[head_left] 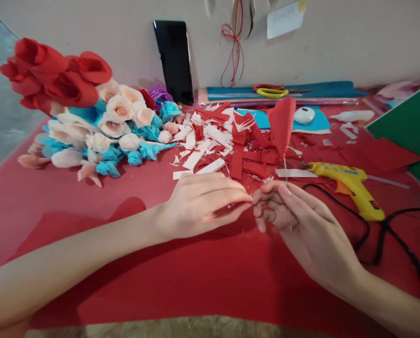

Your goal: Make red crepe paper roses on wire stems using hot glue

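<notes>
My right hand (pixel 310 225) pinches the thin wire stem of a red paper flower (pixel 281 123), which stands upright above the fingers with its rolled red head at the top. My left hand (pixel 205 204) reaches in from the left with its fingers pressed together. Its fingertips meet those of my right hand; whatever may be between them is too small to make out. Just behind both hands lies a heap of red and white paper scraps (pixel 213 136). A yellow glue gun (pixel 351 183) rests to the right of my right hand.
Finished paper flowers (pixel 118 110) in red, cream and blue are piled at left. A phone (pixel 174 61) leans on the wall. Scissors (pixel 271 92) lie on coloured sheets at the back. The glue gun's black cord (pixel 382 234) loops at right near a green board (pixel 407 126).
</notes>
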Motion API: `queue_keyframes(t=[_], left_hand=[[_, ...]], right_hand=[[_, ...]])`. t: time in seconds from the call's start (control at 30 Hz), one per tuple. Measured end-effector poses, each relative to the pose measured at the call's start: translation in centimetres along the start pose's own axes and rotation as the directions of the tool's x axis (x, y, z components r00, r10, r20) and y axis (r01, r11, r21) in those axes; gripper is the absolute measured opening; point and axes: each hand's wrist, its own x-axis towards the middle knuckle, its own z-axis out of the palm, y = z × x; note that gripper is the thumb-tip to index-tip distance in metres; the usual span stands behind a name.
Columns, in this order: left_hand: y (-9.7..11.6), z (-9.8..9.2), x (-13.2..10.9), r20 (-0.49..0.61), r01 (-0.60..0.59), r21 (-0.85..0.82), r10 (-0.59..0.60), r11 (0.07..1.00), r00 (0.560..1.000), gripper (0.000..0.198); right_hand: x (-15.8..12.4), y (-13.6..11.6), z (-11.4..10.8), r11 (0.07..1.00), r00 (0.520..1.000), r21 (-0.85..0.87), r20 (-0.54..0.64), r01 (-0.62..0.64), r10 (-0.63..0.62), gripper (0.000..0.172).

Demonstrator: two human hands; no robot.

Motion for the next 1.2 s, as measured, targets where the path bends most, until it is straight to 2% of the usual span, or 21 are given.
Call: queue_keyframes(t=[0.23,0.3,0.43,0.53,0.7,1.03,1.2], left_hand=[[-0.29,-0.13,-0.17,-0.016,-0.102,0.111,0.104,0.989,0.994,0.010],[-0.17,-0.06,-0.13,-0.010,-0.059,0.076,0.060,0.995,0.998,0.005],[0.24,0.07,0.14,-0.011,0.118,-0.073,-0.119,0.990,0.993,0.003],[0.42,0.10,0.24,-0.023,0.149,-0.137,-0.153,0.979,0.988,0.004],[0.43,0.17,0.13,-0.058,0.067,-0.129,-0.075,0.989,0.995,0.007],[0.22,-0.16,0.01,-0.003,0.009,0.049,-0.008,0.999,1.000,0.008],[-0.34,-0.05,-0.21,-0.062,-0.064,0.135,0.073,0.989,0.995,0.009]], right_hand=[[-0.01,0.12,0.10,1.000,1.000,0.017,0.004,-0.021,0.021,0.022],[-0.03,0.15,0.12,1.000,1.000,0.017,0.011,-0.025,0.024,0.023],[-0.13,0.06,0.11,1.000,1.000,-0.007,0.013,0.007,-0.007,0.022],[-0.29,-0.08,0.12,1.000,1.000,-0.018,0.012,0.023,-0.023,0.022],[-0.47,-0.25,0.19,1.000,1.000,-0.007,0.024,0.014,-0.014,0.023],[-0.51,-0.16,0.12,0.998,0.998,-0.009,0.015,0.061,-0.061,0.024],[-0.35,-0.09,0.04,0.998,0.998,-0.014,0.001,0.062,-0.062,0.023]])
